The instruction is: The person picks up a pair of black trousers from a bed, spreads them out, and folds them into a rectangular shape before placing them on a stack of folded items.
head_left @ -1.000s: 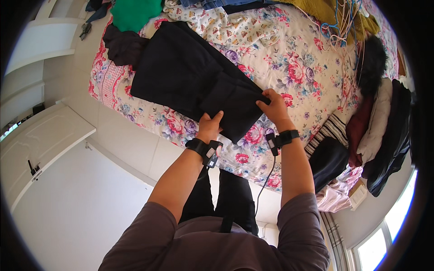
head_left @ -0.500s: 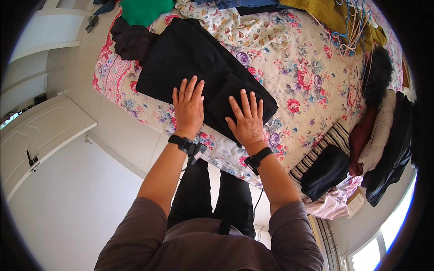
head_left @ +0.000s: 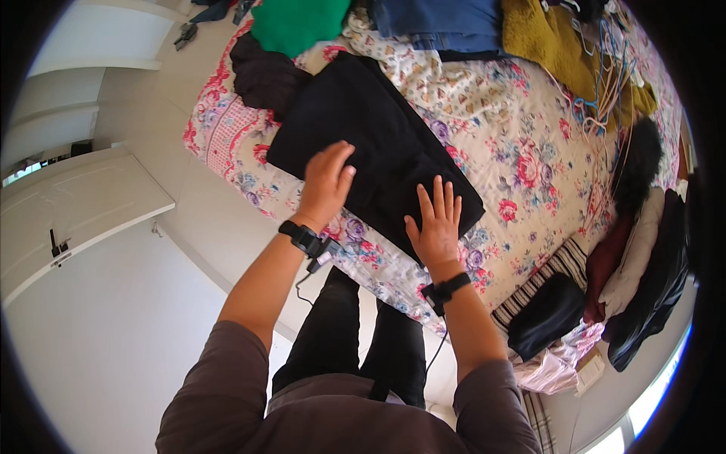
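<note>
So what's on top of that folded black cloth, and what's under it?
The right hand lies on the black cloth; the left hand is over its edge, contact unclear. The flowered sheet shows along its sides; whatever lies directly underneath is covered.

Two bare hands, left hand (head_left: 325,185) and right hand (head_left: 436,233); two black wrist straps (head_left: 300,237); near twelve o'clock, one folded black cloth garment (head_left: 370,113); toward eleven, one bright green cloth (head_left: 299,26); toward four, one black-and-cream striped knit (head_left: 556,266).

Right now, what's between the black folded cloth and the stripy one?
In the head view, only the floral bedspread shows between the black folded cloth and the striped cloth.
</note>
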Demonstrator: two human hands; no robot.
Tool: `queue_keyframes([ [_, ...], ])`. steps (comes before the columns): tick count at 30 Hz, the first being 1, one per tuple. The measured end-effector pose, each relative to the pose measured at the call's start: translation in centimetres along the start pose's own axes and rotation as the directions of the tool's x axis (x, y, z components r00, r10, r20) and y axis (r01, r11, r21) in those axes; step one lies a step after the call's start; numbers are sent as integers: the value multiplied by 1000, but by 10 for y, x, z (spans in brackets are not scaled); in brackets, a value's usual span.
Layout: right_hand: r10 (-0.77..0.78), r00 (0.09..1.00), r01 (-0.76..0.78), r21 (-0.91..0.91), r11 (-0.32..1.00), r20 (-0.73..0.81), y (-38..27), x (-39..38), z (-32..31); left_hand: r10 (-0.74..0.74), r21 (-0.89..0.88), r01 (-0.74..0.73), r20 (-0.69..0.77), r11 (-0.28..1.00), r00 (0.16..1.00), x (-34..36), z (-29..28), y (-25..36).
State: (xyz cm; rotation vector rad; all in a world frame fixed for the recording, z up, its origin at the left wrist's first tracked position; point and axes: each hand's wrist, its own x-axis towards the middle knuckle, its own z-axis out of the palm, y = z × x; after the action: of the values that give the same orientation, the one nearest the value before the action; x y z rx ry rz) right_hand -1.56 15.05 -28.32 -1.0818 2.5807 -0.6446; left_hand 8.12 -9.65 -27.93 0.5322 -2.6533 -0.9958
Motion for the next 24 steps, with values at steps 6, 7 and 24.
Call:
queue_keyframes([
  [6,-49,997,49,3,999,60,-60,12,25,-207,312,246,-154,918,966,32,-67,-91],
  [7,-41,996,42,-19,999,86,-67,15,31,-266,259,289,-120,922,956,31,-67,-113],
  [24,219,973,-221,19,975,65,-45,-4,35,-310,5,312,113,950,944,46,-107,-13],
])
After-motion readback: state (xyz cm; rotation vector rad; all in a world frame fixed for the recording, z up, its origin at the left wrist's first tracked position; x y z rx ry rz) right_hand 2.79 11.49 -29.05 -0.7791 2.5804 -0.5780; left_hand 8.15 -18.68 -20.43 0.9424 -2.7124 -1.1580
